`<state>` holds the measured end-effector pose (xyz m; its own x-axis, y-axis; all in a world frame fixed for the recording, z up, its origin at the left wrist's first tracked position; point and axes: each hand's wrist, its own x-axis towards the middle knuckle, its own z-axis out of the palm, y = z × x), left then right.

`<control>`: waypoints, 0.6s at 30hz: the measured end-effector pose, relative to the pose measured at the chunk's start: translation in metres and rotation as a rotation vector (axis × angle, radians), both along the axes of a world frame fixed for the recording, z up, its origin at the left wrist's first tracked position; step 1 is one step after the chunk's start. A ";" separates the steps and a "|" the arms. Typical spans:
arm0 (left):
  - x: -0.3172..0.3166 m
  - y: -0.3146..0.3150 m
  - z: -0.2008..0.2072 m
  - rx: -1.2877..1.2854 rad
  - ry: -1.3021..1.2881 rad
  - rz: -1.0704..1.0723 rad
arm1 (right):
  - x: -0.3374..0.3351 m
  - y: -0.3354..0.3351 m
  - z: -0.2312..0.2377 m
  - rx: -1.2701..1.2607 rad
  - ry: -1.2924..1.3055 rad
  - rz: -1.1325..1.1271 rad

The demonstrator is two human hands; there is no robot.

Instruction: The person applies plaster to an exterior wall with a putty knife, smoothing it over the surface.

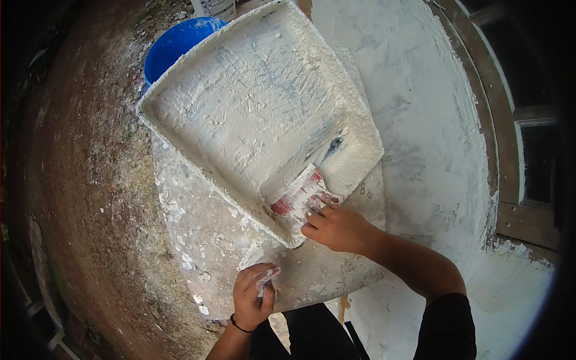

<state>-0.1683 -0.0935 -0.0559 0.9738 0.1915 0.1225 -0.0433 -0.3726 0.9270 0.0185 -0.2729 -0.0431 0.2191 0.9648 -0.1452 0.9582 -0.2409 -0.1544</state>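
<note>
While the right hand (pixel 339 228) works at the near corner of the tray (pixel 186 150), its fingers are clamped on the handle end of a wide scraper (pixel 303 192). To my eye, the stroke calls for a low blade angle, even pressure along the whole edge, and a firm but relaxed wrist, so that the paste (pixel 240 90) gathers in one smooth load. Tipping the blade onto one corner would probably leave ridges, and catching the caked rim could knock dry crumbs into the mix.

The scraper sits inside the tray, its broad edge facing away from the person; red shows at both sides through a heavy white smear. The paste is creamy and ridged, thinly spread over much of the bottom, with a dark streak near the right-hand side where it is scraped thin. Nearer the person, the left hand (pixel 252 297) is held over the board (pixel 198 240), fingers curled and smeared white; whether they grip something, I cannot tell from here.
</note>
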 end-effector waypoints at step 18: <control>-0.038 0.015 -0.004 -0.114 -0.034 -0.086 | 0.049 0.034 0.023 0.098 0.054 -0.064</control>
<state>-0.2061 -0.0790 -0.0603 0.9829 0.1220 0.1377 -0.1025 -0.2586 0.9605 0.0671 -0.2392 -0.0200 0.2751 0.9593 -0.0641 0.9311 -0.2824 -0.2307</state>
